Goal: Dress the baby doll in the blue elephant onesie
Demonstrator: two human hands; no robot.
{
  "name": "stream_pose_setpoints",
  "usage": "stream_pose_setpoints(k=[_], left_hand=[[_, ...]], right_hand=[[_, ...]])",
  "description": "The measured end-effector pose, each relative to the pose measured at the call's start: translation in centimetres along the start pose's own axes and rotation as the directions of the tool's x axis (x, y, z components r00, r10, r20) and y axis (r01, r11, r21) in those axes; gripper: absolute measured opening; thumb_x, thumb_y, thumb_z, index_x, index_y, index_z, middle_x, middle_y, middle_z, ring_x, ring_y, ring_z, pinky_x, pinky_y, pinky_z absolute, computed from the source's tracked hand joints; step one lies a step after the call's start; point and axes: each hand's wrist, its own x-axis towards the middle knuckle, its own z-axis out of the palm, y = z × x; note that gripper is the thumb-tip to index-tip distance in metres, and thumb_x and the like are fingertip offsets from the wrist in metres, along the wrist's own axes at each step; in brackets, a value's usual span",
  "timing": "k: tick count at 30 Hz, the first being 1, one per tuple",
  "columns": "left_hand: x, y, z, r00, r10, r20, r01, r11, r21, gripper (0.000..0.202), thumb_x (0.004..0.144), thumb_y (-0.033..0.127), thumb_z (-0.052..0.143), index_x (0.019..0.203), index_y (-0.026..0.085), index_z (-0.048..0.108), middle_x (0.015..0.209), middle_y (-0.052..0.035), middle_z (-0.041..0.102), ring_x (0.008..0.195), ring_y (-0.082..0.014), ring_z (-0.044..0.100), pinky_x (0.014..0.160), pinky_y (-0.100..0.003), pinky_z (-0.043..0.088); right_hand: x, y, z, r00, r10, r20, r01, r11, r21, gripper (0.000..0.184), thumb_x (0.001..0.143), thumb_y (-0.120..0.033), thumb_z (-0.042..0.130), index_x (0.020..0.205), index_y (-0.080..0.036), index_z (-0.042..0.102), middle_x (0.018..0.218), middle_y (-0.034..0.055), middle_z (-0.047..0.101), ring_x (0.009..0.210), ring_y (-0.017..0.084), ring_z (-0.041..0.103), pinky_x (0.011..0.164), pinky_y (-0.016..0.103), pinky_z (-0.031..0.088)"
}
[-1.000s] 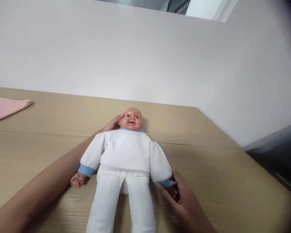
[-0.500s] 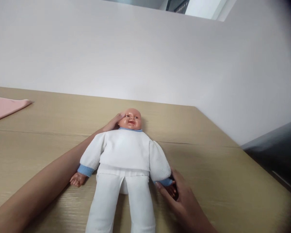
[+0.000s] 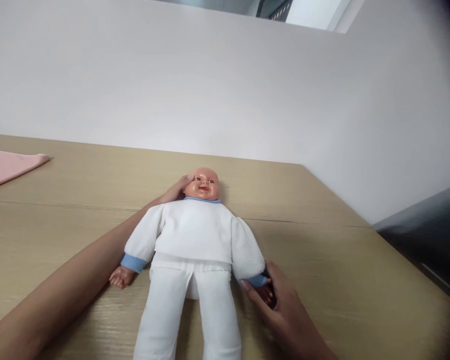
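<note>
Left grip [image 3: 173, 191] cradles the head of the doll [image 3: 195, 235] at 11 o'clock; right grip [image 3: 281, 307], fingers curled, seemingly clasps its hand at 4 o'clock.

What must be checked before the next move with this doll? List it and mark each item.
1. The doll lies flat on its back on the table: ok.
2. The left hand rests against the side of the doll's head: ok.
3. The right hand is closed around the doll's hand: ok.
4. Firmness of that hold: cannot tell.
5. The doll's other arm lies free on the table, nothing on it: ok.
6. The doll's feet: out of frame, cannot tell.
</note>
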Motion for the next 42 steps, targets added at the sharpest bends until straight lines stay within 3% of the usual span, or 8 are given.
stream_pose_setpoints(k=[4,10,17,22,26,33,39,42], left_hand=[[0.2,0.0,-0.2,1.000,0.001,0.015,-0.002,0.999,0.034,0.044,0.093,0.055,0.092,0.119,0.021,0.084,0.149,-0.0136,0.079,0.163,-0.0399,0.055,0.140,-0.053,0.040],[0.0,0.1,0.0,1.000,0.013,0.007,-0.014,1.000,0.019,0.039,0.094,0.053,0.091,0.117,0.022,0.083,0.148,-0.0104,0.080,0.164,-0.0388,0.053,0.142,-0.052,0.038],[-0.2,0.4,0.1,1.000,-0.017,-0.009,0.017,1.000,-0.014,0.036,0.094,0.048,0.092,0.116,0.021,0.083,0.147,-0.0113,0.081,0.164,-0.0390,0.053,0.141,-0.051,0.040],[-0.5,0.2,1.7,0.994,-0.092,0.055,0.095,0.994,-0.055,0.045,0.099,0.051,0.086,0.127,0.016,0.083,0.136,-0.0172,0.085,0.155,-0.0427,0.063,0.141,-0.056,0.037],[-0.9,0.7,1.9,0.992,-0.109,0.061,0.113,0.992,-0.056,0.052,0.095,0.051,0.090,0.132,0.016,0.083,0.130,-0.0166,0.087,0.149,-0.0432,0.068,0.141,-0.056,0.036],[-0.8,1.6,1.2,0.982,-0.155,0.103,0.162,0.985,-0.056,0.047,0.093,0.048,0.093,0.128,0.017,0.084,0.132,-0.0162,0.086,0.149,-0.0436,0.068,0.139,-0.055,0.040],[-1.9,3.9,1.1,0.970,-0.224,0.096,0.213,0.970,0.115,0.053,0.088,0.062,0.092,0.122,0.021,0.086,0.137,-0.0173,0.083,0.147,-0.0436,0.067,0.135,-0.057,0.042],[-3.8,6.4,-0.1,0.996,-0.093,0.001,0.084,0.905,0.418,0.056,0.086,0.064,0.092,0.123,0.023,0.084,0.152,-0.0168,0.075,0.157,-0.0425,0.055,0.139,-0.057,0.031]], right_hand=[[-0.1,0.0,0.0,1.000,-0.003,0.007,0.002,1.000,0.006,0.052,0.100,-0.069,0.070,0.123,-0.023,0.075,0.102,0.0096,0.081,0.086,0.029,0.077,0.078,0.040,0.066],[-0.3,1.0,0.4,1.000,-0.007,-0.027,0.006,0.999,-0.035,0.055,0.101,-0.070,0.069,0.127,-0.022,0.073,0.096,0.0076,0.078,0.078,0.027,0.072,0.071,0.038,0.061],[-0.1,0.3,0.0,1.000,-0.025,0.001,0.025,0.998,-0.053,0.050,0.102,-0.067,0.068,0.124,-0.022,0.073,0.092,0.0066,0.077,0.079,0.027,0.071,0.073,0.038,0.061],[-0.1,0.1,0.0,1.000,-0.018,0.002,0.018,0.999,-0.031,0.052,0.102,-0.068,0.067,0.128,-0.023,0.072,0.100,0.0085,0.079,0.087,0.030,0.074,0.081,0.042,0.064],[-0.1,-0.2,-0.1,1.000,-0.011,0.024,0.012,1.000,-0.024,0.050,0.103,-0.067,0.066,0.124,-0.023,0.073,0.106,0.0110,0.079,0.095,0.032,0.076,0.088,0.046,0.065],[0.1,1.3,0.4,0.973,-0.200,-0.112,0.173,0.961,-0.215,0.048,0.102,-0.058,0.071,0.136,-0.024,0.073,0.141,0.0185,0.072,0.133,0.041,0.067,0.114,0.061,0.058],[0.7,2.0,0.4,0.957,-0.258,-0.135,0.211,0.933,-0.291,0.057,0.101,-0.058,0.071,0.143,-0.020,0.069,0.143,0.0206,0.072,0.133,0.042,0.065,0.116,0.064,0.056],[1.1,1.9,0.1,0.954,-0.266,-0.141,0.224,0.940,-0.258,0.061,0.108,-0.060,0.060,0.151,-0.017,0.064,0.143,0.0213,0.074,0.132,0.041,0.066,0.116,0.064,0.056]])
